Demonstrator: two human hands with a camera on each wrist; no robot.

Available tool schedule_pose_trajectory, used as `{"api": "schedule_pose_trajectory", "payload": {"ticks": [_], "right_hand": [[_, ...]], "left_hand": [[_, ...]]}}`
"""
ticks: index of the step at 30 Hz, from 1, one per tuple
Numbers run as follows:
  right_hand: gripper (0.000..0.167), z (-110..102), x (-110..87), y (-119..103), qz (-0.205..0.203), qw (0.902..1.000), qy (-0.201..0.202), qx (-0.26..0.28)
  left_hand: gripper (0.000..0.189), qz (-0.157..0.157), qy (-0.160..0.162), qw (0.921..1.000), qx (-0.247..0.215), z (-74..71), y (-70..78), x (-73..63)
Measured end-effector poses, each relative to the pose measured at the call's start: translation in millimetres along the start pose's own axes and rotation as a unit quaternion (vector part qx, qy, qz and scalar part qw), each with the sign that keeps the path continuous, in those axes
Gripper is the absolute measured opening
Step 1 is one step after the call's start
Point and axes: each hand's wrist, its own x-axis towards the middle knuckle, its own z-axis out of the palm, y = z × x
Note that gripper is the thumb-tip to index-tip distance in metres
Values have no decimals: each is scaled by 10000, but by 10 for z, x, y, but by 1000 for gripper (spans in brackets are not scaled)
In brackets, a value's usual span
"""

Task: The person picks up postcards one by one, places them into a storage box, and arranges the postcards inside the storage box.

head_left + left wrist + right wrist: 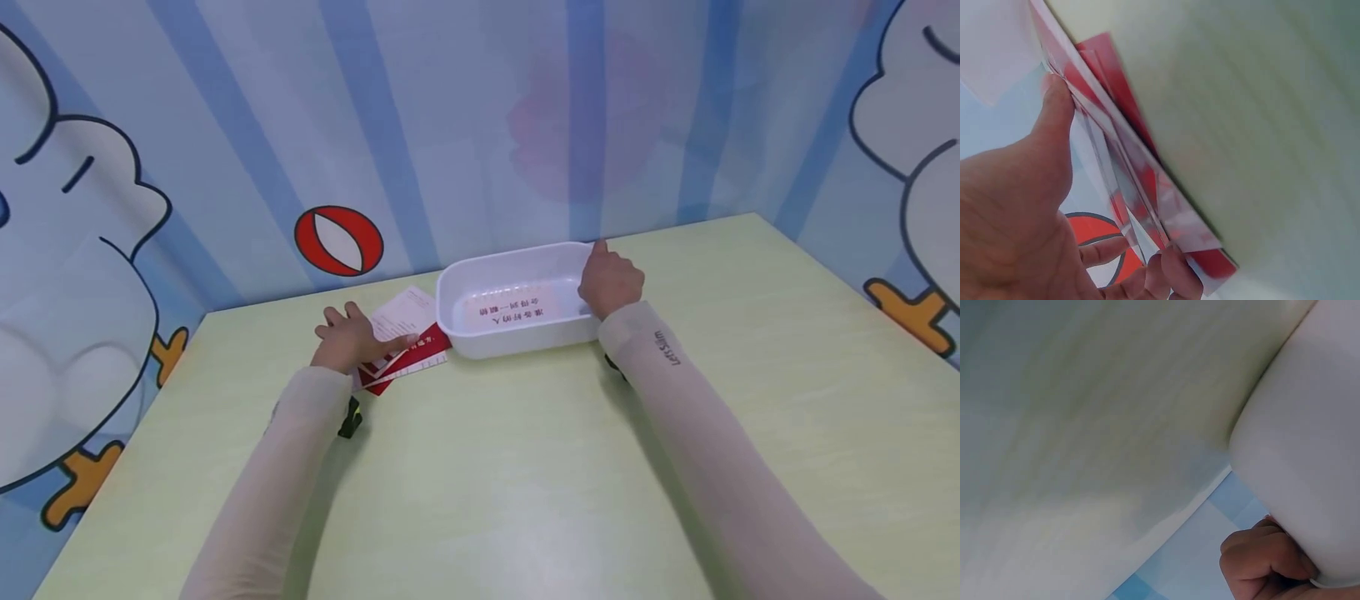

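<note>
A loose stack of red and white paper cards [420,350] lies fanned on the table, its right end touching the white plastic tub [517,340]. My left hand [348,340] holds the stack at its left side. In the left wrist view, the thumb of my left hand [1029,187] presses one side of the cards [1129,150], and its fingertips curl at their lower end. The tub has red printed characters on its inside bottom. My right hand [611,280] grips the tub's right end at the rim. In the right wrist view, the curled fingers of that hand [1266,559] meet the tub's wall [1304,444].
The pale green table [480,483] ends at a blue striped backdrop [480,125] just behind the tub. Cartoon figures and a red-and-white ball [339,241] are printed on the backdrop. Side panels stand left and right of the table.
</note>
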Motion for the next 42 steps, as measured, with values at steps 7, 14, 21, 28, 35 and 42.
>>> {"api": "schedule_pose_trajectory", "payload": {"ticks": [7,14,21,28,35,42], "right_hand": [[55,5,-1,-9,8,10000,19,-46],[54,7,5,-2,-39,9999,85,-42],[56,9,-1,9,-4,10000,48,-1],[58,0,5,26,6,10000,43,-80],[59,13,7,17,-1,10000,26,-96],[59,18,16,5,-22,9999,74,-79]], "left_hand": [[116,14,126,9999,33,0,-8,5],[118,82,208,9994,-253,-17,-43,42],[120,245,47,9966,-782,-71,-115,106],[86,743,285,9881,-1319,-125,-102,123],[59,807,154,9683,-2357,-127,-100,143],[63,1117,1118,9364,-3134,-141,-81,132]]}}
